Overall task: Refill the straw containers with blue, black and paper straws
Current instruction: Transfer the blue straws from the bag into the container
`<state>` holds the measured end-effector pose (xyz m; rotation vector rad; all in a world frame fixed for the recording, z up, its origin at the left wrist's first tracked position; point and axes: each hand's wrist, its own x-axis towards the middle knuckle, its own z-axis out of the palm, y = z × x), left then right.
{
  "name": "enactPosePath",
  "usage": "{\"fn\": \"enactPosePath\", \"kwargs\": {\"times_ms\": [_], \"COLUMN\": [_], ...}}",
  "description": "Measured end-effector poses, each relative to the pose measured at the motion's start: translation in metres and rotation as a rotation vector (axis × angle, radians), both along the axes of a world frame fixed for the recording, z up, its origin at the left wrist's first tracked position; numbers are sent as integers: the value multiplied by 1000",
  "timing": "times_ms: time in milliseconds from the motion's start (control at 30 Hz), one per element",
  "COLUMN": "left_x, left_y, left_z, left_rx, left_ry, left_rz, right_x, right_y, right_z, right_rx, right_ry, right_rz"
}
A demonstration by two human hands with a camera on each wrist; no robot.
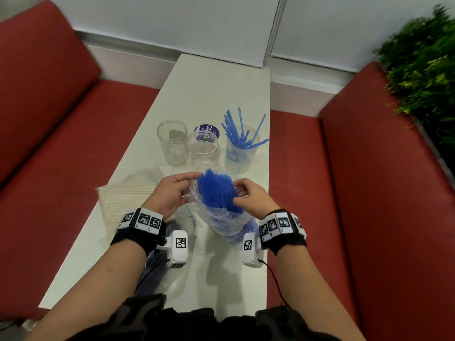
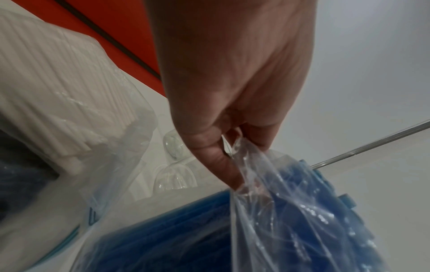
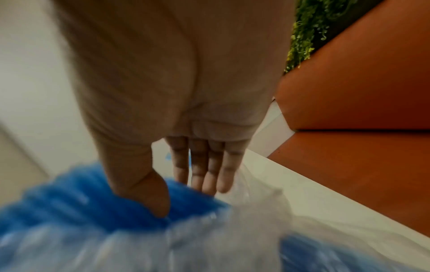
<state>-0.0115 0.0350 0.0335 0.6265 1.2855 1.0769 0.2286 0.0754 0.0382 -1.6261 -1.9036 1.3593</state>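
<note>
Both hands (image 1: 172, 193) (image 1: 251, 196) on straw bag (image 1: 221, 217)

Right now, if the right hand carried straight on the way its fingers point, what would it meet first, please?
The right hand would likely press into the bundle of blue straws in the clear bag, which its thumb already appears to touch.

Left hand (image 1: 170, 193) pinching; right hand (image 1: 251, 198) fingers (image 3: 207, 171) extended.
</note>
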Motion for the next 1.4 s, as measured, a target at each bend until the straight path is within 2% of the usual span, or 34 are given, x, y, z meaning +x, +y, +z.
{"fn": "enactPosePath", "kwargs": {"times_ms": [167, 300, 367, 567, 767, 967, 1033, 1200, 1400], "left_x": [4, 4, 2, 1, 2, 3, 4, 2, 2], "left_y": [-5, -8, -10, -10, -9, -4, -3, -1, -3], "left_z": [2, 2, 1, 0, 0, 2, 3, 1, 1], "left_rx": [-2, -3, 0, 21, 28, 31, 32, 31, 30], "left_ry": [16, 3, -3, -7, -11, -18, -18, -2, -7], "left_rz": [8, 28, 29, 12, -2, -22, -25, -33, -35], "right_x": [-18, -16, -9, -3, -16, -18, -20, -20, -13], "right_y": [-16, -18, -14, -17, -26, -1, 0, -16, -22], "right_z": [-15, -15, -10, 4, -1, 47, 50, 15, -5], "right_rx": [164, 208, 191, 198, 120, 282, 298, 131, 83], "right_ry": [-283, -348, -292, 98, 180, 445, 506, 442, 303], "right_rz": [29, 47, 52, -90, -106, -289, -345, -427, -422]}}
